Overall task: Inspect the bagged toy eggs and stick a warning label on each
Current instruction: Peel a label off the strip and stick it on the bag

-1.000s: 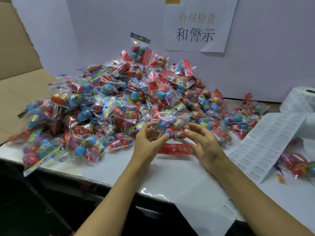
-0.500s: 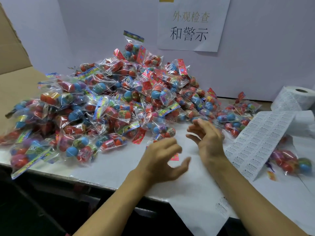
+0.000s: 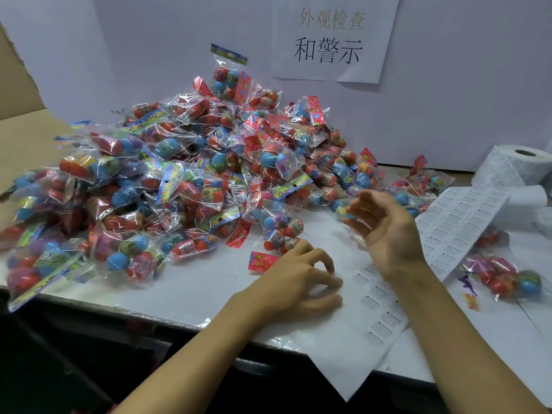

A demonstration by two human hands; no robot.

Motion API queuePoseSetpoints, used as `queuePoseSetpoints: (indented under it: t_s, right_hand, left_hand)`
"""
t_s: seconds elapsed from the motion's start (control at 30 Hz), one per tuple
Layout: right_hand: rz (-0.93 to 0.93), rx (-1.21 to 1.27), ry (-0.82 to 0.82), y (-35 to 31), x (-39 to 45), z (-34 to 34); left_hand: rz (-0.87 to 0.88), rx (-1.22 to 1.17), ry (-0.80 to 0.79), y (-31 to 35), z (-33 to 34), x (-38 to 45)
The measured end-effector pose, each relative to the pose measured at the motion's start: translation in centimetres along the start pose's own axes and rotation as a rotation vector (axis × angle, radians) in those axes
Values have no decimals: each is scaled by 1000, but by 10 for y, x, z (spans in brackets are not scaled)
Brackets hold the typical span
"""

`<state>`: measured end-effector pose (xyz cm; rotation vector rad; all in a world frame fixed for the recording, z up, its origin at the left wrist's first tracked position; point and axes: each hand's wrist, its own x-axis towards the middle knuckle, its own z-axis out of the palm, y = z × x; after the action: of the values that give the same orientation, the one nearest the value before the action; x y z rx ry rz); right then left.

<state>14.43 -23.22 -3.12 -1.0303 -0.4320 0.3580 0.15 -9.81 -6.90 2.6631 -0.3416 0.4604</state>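
A big pile of clear bags of toy eggs [image 3: 191, 186], red, blue and purple, covers the left and middle of the white table [image 3: 191, 288]. One bag [image 3: 280, 231] with a red header card [image 3: 261, 261] lies at the pile's front edge. My left hand [image 3: 298, 282] rests just in front of it, fingers loosely curled with their tips on the table, holding nothing. My right hand [image 3: 385, 225] hovers to the right with fingers spread and nothing in it. A strip of warning labels [image 3: 460, 222] runs from the right toward my hands.
The label roll [image 3: 519, 165] stands at the back right. A single bag of eggs [image 3: 501, 276] lies apart on the right, past the strip. A paper sign [image 3: 331, 37] hangs on the white back wall. Cardboard [image 3: 21, 138] sits at the left. The table's front edge is close to me.
A second ago both hands held a bag at the pile's front edge. They have let it go; my left hand drew back toward me and my right hand moved right toward the labels.
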Motion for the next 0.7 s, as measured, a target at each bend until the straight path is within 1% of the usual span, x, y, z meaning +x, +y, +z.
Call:
queuePoseSetpoints:
  t_s: [0.07, 0.13, 0.17, 0.23, 0.33, 0.47, 0.57, 0.63, 0.7]
  right_hand:
    - [-6, -401, -71, 1, -3, -7]
    - [-4, -777, -202, 4, -10, -15]
    - [5, -907, -269, 5, -14, -19]
    - [20, -1066, -366, 6, -21, -23]
    - [52, -1141, -439, 7, -25, -26]
    - [59, -1183, -531, 9, -30, -26]
    - [94, -1106, -508, 7, -30, -25]
    - [71, -1060, -474, 7, -30, -26]
    - [35, -1064, -445, 8, -28, -27]
  left_hand:
    - [-26, -96, 10, -2, 1, 1]
    - [-64, -203, -4, -6, 0, 2]
    - [-81, -243, -12, -8, -1, 3]
    - [-110, -289, -6, -10, -2, 3]
    - [-154, -332, 8, -12, -3, 4]
    - [-179, -335, -63, -12, -6, 5]
    - [-225, -382, -83, -11, -8, 6]
    - [-262, -394, -91, -10, -10, 11]
    - [-283, -368, -116, -7, -11, 17]
